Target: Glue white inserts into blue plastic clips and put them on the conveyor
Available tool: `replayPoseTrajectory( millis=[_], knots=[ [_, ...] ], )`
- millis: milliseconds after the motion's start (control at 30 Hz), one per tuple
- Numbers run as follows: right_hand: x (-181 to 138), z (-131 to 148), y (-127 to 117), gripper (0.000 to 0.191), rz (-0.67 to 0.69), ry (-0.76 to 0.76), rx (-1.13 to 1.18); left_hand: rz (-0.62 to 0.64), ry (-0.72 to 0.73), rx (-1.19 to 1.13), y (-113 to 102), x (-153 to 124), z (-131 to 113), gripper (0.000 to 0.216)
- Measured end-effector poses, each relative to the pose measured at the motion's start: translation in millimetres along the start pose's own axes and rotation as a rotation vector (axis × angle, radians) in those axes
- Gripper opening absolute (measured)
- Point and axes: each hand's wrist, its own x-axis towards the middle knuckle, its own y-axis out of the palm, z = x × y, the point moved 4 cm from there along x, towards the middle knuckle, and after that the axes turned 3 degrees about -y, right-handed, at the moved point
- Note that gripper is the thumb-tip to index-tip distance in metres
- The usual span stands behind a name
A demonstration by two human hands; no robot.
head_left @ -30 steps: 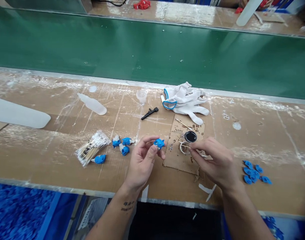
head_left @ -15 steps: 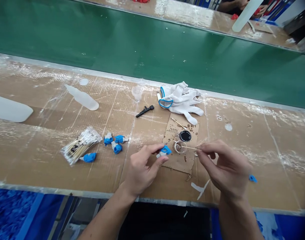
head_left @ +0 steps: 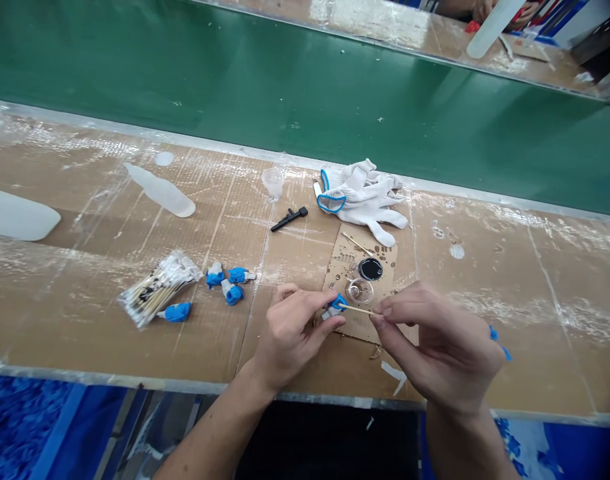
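Observation:
My left hand (head_left: 289, 333) pinches a small blue plastic part (head_left: 336, 305) over the cardboard-covered bench. My right hand (head_left: 437, 347) holds a thin wooden swab stick (head_left: 359, 310) between thumb and fingers, and its tip touches the blue part. Just beyond them, on a cardboard scrap (head_left: 357, 287), stand a small clear dish (head_left: 359, 291) and a small dish of black liquid (head_left: 371, 269).
Three blue parts (head_left: 227, 279) and a fourth (head_left: 177, 311) lie left, beside a bag of cotton swabs (head_left: 157, 288). White gloves (head_left: 362, 197), a black plastic piece (head_left: 289, 219), a clear cup (head_left: 273, 181) and a plastic bottle (head_left: 159, 190) lie farther back. A green conveyor belt (head_left: 305, 93) runs behind.
My right hand lifted the stick out of the clear dish and brought its tip to the blue part. My left hand lowered the part and moved it right, toward the stick.

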Motion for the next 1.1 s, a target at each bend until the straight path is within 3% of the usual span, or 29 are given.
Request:
replayPoseTrajectory(
  millis=[133,400,600,800,867,933,1033,1100],
  knots=[
    [0,-1,3,0.031,0.054,-0.030,-0.023,0.003,-0.045,-0.039,0,0,2,0.026],
    [0,0,4,0.031,0.061,-0.042,-0.013,-0.013,0.032,-0.016,0,-1,-1,0.031],
    [-21,-22,-36,0.028,-0.148,0.084,-0.086,-0.014,0.019,0.026,0,-3,0,0.024],
    [-21,-41,-16,0.014,0.190,0.085,-0.291,-0.025,0.062,0.036,-1,-2,-4,0.026],
    [-23,-44,-20,0.013,0.201,0.104,-0.278,-0.023,0.040,0.036,-3,-2,-4,0.022],
    [-33,-49,-47,0.020,0.062,0.179,-0.278,-0.027,0.007,0.032,-5,-3,-2,0.021],
    [-70,-55,-123,0.007,-0.340,0.276,-0.425,-0.039,-0.019,0.000,-6,-5,1,0.022],
    [-97,-57,-168,0.023,-0.428,0.345,-0.623,-0.037,-0.034,-0.028,-5,-8,2,0.022]
  ],
)
